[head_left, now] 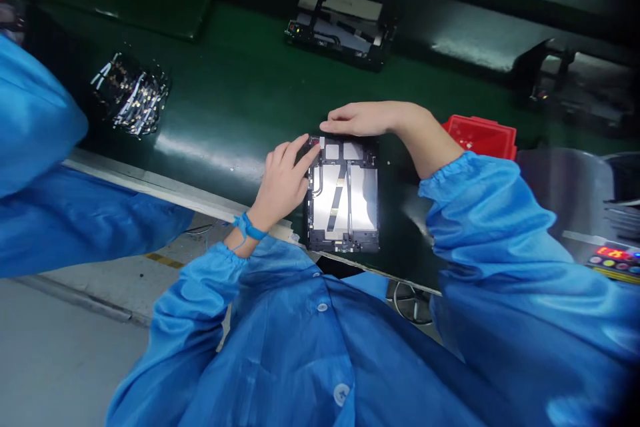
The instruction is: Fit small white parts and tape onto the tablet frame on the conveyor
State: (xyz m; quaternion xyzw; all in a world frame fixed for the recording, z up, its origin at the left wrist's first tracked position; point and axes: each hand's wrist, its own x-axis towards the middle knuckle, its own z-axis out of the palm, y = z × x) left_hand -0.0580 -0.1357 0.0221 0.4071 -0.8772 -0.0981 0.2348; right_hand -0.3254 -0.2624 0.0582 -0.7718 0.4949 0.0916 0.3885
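An opened tablet (369, 203) lies flat on the green table with its inside facing up, showing silvery battery panels, dark ribbon cables and black edge boards. My left hand (281, 181) rests at its left side, fingers stretched out; the fingertips touch the far left corner, near a small red and white spot. Across the far edge reaches my right hand (364, 118), its fingers extended and pointing left. Part of that edge is hidden beneath it, and I cannot tell whether its fingertips press on the tablet. A blue band circles my left wrist.
Another opened tablet (345, 30) lies farther back, and a third (585, 90) at the right. A pile of small flex cables (137, 97) sits left. Beyond my right forearm is a red bin (480, 135), near a device with a red display (613, 253). A person's blue sleeve (35, 113) enters left.
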